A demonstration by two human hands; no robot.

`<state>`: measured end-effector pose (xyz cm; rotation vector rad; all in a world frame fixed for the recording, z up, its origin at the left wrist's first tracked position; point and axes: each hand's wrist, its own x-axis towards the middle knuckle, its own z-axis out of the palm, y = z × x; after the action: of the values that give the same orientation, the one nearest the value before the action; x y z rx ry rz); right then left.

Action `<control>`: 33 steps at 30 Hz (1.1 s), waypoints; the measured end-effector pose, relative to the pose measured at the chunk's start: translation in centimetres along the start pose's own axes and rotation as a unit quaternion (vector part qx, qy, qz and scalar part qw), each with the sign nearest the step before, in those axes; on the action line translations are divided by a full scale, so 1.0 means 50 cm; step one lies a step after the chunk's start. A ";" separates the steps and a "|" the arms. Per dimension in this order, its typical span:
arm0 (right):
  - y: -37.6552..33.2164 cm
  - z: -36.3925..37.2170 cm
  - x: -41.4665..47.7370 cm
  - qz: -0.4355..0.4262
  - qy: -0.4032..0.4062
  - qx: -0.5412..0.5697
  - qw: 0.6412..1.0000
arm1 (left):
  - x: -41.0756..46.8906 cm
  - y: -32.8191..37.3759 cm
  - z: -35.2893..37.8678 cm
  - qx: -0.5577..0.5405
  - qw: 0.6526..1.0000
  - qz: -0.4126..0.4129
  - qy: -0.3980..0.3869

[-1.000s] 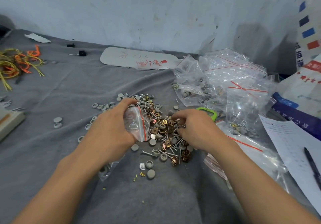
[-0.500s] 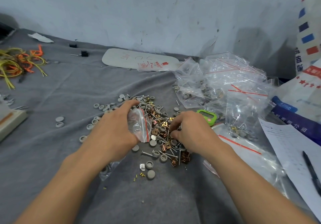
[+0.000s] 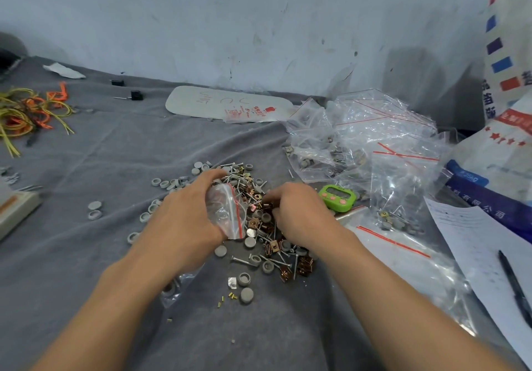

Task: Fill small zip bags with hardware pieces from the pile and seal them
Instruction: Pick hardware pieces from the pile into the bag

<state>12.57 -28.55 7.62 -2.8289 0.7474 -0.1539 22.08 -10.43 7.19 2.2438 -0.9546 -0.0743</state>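
You have soft, even, rather dim light; a broad shadow darkens the wall [image 3: 417, 83] at upper right, clear bags [image 3: 380, 123] glint, and frame edges bow outward.

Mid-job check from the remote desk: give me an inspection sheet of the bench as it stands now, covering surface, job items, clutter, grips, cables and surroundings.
Surface: grey cloth, wrinkled, covers the table.
Job's things: hardware pile of screws, grey caps and brass clips at centre; zip bag at its left edge, red strip toward the pile; heap of filled bags far right.
Clutter: green timer right of the pile; pen on a paper sheet at the right edge; white card by the wall.
Grips: left hand grips the zip bag; right hand has its fingers curled into the pile, catch hidden.
Cables: yellow and orange wires far left, apart from both hands.
Surroundings: scuffed wall behind; printed sack at right.
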 end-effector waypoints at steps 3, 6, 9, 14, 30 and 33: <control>0.006 0.003 0.012 0.011 0.009 -0.017 1.000 | 0.002 -0.023 -0.013 -0.015 0.999 -0.019 0.025; 0.022 0.003 0.022 0.042 0.009 0.037 0.998 | 0.004 -0.043 -0.030 -0.024 0.999 -0.025 0.038; 0.034 0.001 0.033 0.048 0.008 0.106 0.993 | 0.003 -0.048 -0.035 -0.023 0.999 -0.023 0.037; 0.034 -0.014 0.035 0.023 -0.029 0.076 0.996 | 0.003 -0.050 -0.035 -0.023 0.999 -0.029 0.029; -0.029 0.032 0.138 0.017 0.001 -0.008 1.000 | 0.024 -0.045 -0.023 -0.033 0.999 -0.039 0.020; -0.032 0.032 0.135 0.001 0.018 -0.099 0.995 | 0.024 -0.046 -0.024 -0.034 0.998 -0.042 0.018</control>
<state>19.40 -30.28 6.73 -3.0199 0.8163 -0.1370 24.72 -9.40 6.92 2.2143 -0.8257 -0.1013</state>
